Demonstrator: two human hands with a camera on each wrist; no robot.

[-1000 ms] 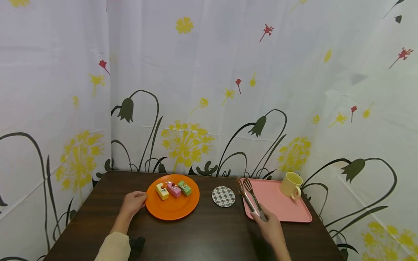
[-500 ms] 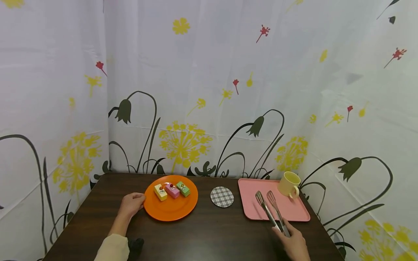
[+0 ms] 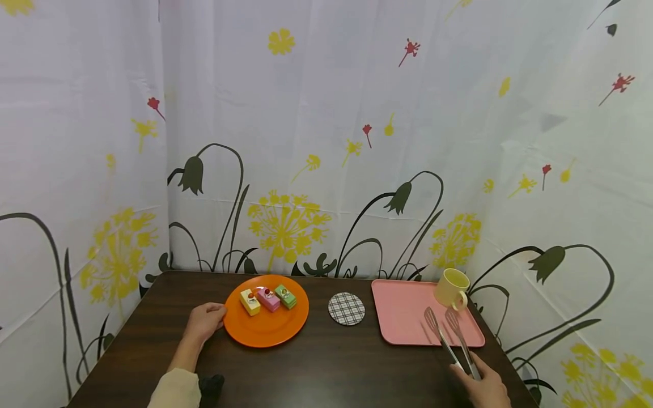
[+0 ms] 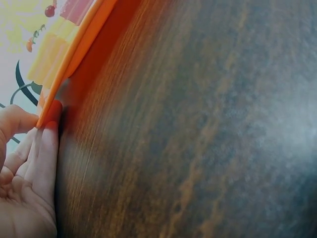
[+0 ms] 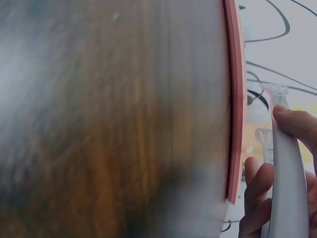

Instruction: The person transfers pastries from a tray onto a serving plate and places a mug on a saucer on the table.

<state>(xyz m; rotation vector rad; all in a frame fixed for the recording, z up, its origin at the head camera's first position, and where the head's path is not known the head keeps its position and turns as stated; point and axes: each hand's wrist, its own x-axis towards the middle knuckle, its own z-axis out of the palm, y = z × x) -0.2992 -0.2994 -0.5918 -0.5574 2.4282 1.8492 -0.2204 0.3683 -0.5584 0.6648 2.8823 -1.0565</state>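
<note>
My left hand pinches the left rim of an orange plate; in the left wrist view the thumb is on top of the rim and the fingers are underneath. Three small toy cakes sit on the plate: a yellow one, a pink one and a green one. Toward the table's right side, my right hand grips metal tongs by their handles. The tongs' two heads are spread apart over the pink tray, with nothing between them.
A yellow mug stands at the tray's back right corner. Between plate and tray lies a round checked coaster. A flowered curtain hangs behind the dark wooden table and along its sides.
My right hand has carried the tongs rightward and nearer to me, from the tray's left edge to its front right. The left hand keeps its hold on the plate. The view shifts slightly.
</note>
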